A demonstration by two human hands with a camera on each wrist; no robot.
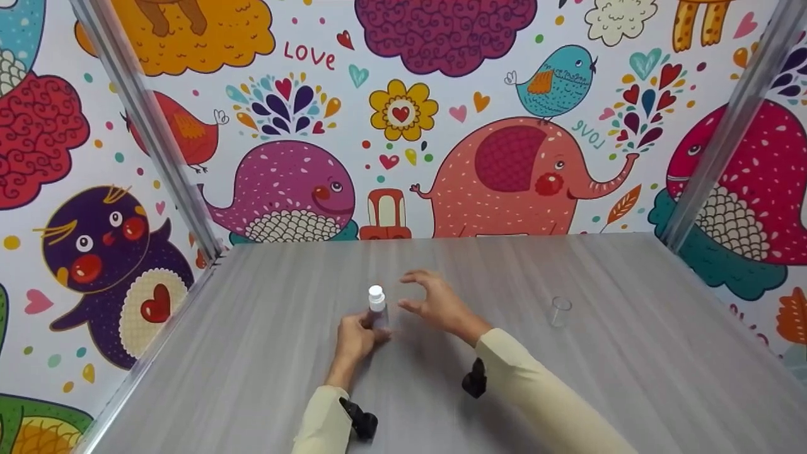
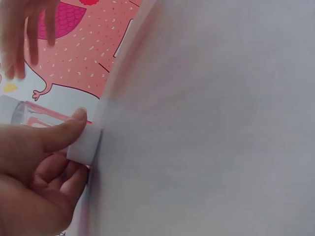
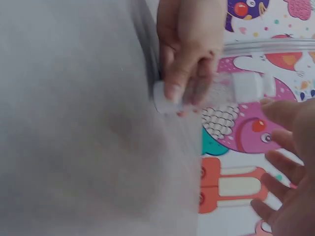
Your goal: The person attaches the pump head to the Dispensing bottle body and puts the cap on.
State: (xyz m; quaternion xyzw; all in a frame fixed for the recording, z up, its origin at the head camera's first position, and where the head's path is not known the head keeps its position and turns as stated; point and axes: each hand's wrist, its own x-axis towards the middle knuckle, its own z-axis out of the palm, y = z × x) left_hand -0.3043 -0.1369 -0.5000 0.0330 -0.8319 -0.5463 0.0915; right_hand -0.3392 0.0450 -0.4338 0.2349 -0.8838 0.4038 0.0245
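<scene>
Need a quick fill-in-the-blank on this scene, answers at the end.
1. The left hand grips a transparent cylindrical bottle whose top is ____ in colour.
2. The right hand, fingers apart, holds ____.
3. In the head view, the small clear cylinder on the grey wood-grain table sits to the ____ of both hands.

Missing words: white; nothing; right.

A grey table (image 1: 265, 328) with streaked grain spreads beneath the fingers and to either side of them. A bottle (image 1: 377, 304) stands upright on it, between the thumb and fingers of the left hand (image 1: 357, 337) and just left of the fingertips of the right hand (image 1: 442, 307). A clear cup (image 1: 560, 313) stands well apart, right of that hand's fingers.
</scene>
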